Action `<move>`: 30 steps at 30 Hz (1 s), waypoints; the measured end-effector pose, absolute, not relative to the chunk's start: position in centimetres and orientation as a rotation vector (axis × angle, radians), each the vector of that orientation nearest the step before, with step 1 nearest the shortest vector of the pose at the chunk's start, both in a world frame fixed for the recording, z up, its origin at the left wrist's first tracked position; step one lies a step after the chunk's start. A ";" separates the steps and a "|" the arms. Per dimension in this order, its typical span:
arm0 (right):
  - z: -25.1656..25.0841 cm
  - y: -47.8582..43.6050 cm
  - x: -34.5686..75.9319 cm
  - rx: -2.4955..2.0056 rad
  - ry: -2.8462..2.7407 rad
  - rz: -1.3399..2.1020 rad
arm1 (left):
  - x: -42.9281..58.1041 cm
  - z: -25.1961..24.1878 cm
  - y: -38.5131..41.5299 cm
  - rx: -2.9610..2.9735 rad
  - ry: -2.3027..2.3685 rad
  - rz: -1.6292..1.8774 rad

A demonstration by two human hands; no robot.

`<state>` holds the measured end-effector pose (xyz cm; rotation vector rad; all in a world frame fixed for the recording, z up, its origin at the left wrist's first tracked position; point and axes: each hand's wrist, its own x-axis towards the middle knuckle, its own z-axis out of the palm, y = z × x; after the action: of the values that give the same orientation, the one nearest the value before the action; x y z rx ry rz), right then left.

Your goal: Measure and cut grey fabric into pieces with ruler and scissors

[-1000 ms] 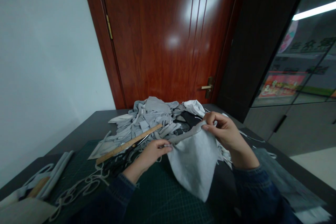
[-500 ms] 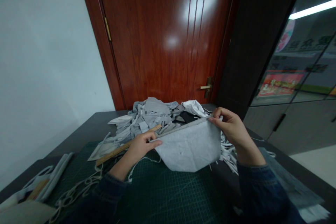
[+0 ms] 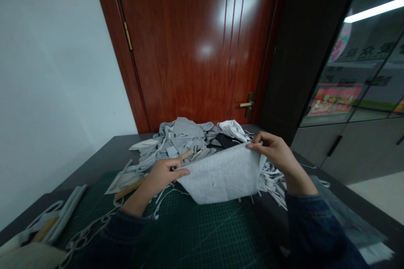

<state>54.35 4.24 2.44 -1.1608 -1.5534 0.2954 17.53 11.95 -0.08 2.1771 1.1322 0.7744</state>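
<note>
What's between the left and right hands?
In the head view, a pale grey fabric piece spans the gap from the left hand to the right hand, with the heap of fabric scraps behind it.

Head-worn view, facing forward and down, near the table [image 3: 94, 159], apparently wide-angle
</note>
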 end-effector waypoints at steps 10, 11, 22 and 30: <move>1.5 5.5 54.4 -1.182 -1.549 0.286 | 16.0 1.3 11.8 2.031 1.145 0.734; 1.4 5.6 54.5 -1.183 -1.556 0.296 | 15.8 1.5 11.9 2.013 1.131 0.713; 0.7 5.6 55.2 -1.146 -1.692 0.640 | 12.9 2.1 12.8 1.952 1.002 0.544; 0.4 5.7 54.5 -1.248 -1.738 0.563 | 13.0 3.0 12.4 2.025 1.104 0.788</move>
<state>54.53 5.72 0.41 -1.2478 -1.7382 0.5628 12.97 12.43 2.96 2.0254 1.1038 0.7878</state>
